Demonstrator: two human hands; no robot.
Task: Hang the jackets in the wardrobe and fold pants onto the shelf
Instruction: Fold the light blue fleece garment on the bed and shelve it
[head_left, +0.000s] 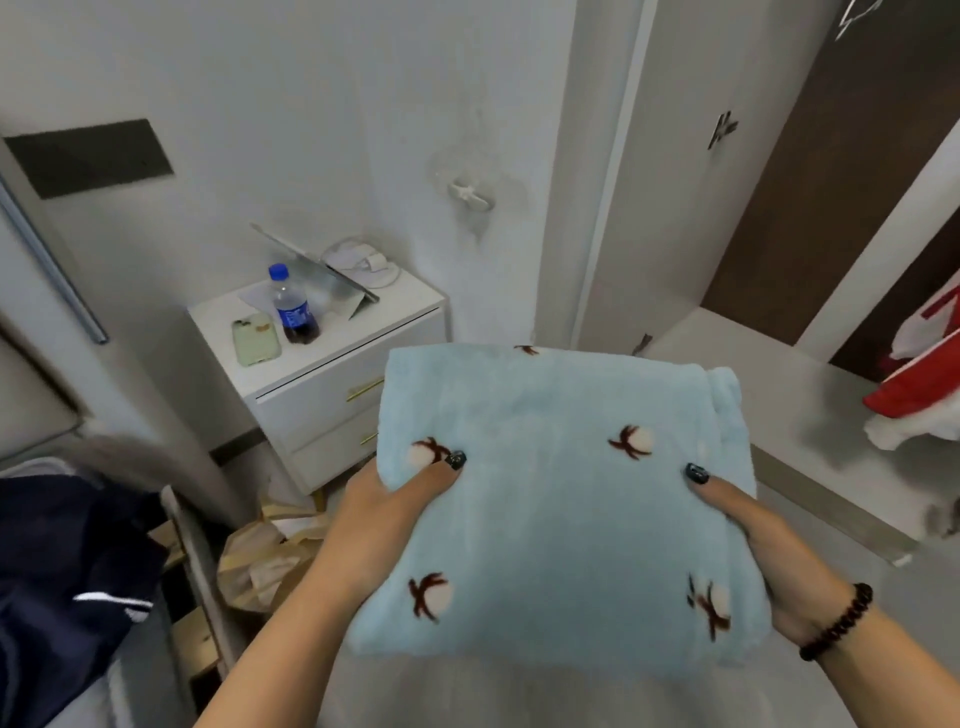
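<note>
The folded pants sit between 2 hands, left hand and right hand. Behind them to the left, a nightstand carries a bottle with a phone beside it. The shelf lies right.

- Even, soft indoor light fills the frame; its source is out of view and nothing is strongly lit from one side.
- Shadows are faint: a soft one under the nightstand top at centre left, and dimness along the lower left edge.
- The dark garment at lower left loses detail in near-black.
- Wide-angle distortion bends straight lines, most at the upper right and left edges.
- The red and white cloth at the right edge is smeared by motion blur.
- The pale blue fleece at centre is fairly sharp, though overall the picture looks soft and compressed.
- No harsh glare; the white wall reads slightly grey.
</note>
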